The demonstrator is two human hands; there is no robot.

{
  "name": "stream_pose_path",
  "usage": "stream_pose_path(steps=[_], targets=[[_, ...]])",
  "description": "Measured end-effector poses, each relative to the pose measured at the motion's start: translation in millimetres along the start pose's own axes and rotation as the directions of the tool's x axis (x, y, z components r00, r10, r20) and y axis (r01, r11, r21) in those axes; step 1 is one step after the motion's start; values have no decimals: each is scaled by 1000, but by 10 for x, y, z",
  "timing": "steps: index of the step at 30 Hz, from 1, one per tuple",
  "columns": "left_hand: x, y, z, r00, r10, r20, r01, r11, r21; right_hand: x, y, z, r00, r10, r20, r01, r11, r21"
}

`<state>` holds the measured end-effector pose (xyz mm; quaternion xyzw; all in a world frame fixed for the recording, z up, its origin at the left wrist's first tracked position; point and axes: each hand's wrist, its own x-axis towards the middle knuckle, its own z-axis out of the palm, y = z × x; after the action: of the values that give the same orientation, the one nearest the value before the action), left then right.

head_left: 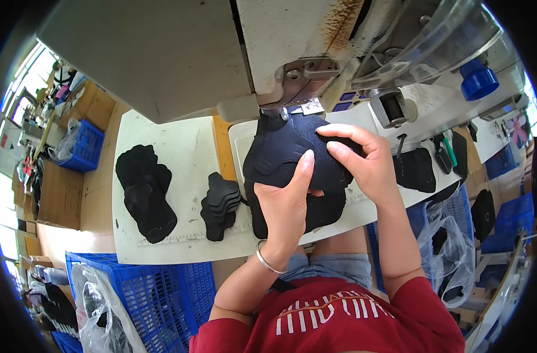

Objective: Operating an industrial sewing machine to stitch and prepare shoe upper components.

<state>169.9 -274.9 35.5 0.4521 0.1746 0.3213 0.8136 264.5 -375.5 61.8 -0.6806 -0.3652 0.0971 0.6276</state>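
Under the sewing machine's needle area (284, 113) lies a black fabric piece (327, 170) with a smooth, shaped black patch (274, 154) on top. My left hand (282, 212) grips its near edge, thumb on top and fingers mostly hidden beneath. At the right edge, my right hand (365, 162) pinches the fabric between thumb and forefinger. More black fabric (332, 210) lies below, toward my lap. On the white table (183, 147) to the left are a stack of small shaped black patches (221, 203) and a pile of larger black pieces (146, 197).
The sewing machine's body (162, 53) hangs over the far side of the table. Right of my hands lie a black piece (417, 172) and a green-handled tool (449, 152). Blue crates (168, 294) stand below the table's left edge, one with a clear plastic bag (101, 315).
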Motion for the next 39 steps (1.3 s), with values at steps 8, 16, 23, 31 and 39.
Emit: stream_pose_path(steps=[8, 16, 23, 31, 39], targets=[[7, -13, 66, 998, 51, -40, -51, 999, -2, 89, 12, -74, 998, -5, 68, 8, 999, -37], [53, -26, 89, 996, 72, -59, -72, 997, -2, 141, 42, -81, 998, -32, 51, 33, 999, -21], [85, 5, 104, 994, 81, -79, -80, 997, 14, 184, 39, -83, 998, -3, 60, 2, 1000, 12], [144, 20, 65, 996, 82, -45, -80, 996, 35, 195, 98, -65, 999, 12, 49, -16, 997, 72], [230, 122, -41, 997, 81, -11, -79, 988, 129, 133, 106, 25, 999, 28, 21, -30, 994, 103]])
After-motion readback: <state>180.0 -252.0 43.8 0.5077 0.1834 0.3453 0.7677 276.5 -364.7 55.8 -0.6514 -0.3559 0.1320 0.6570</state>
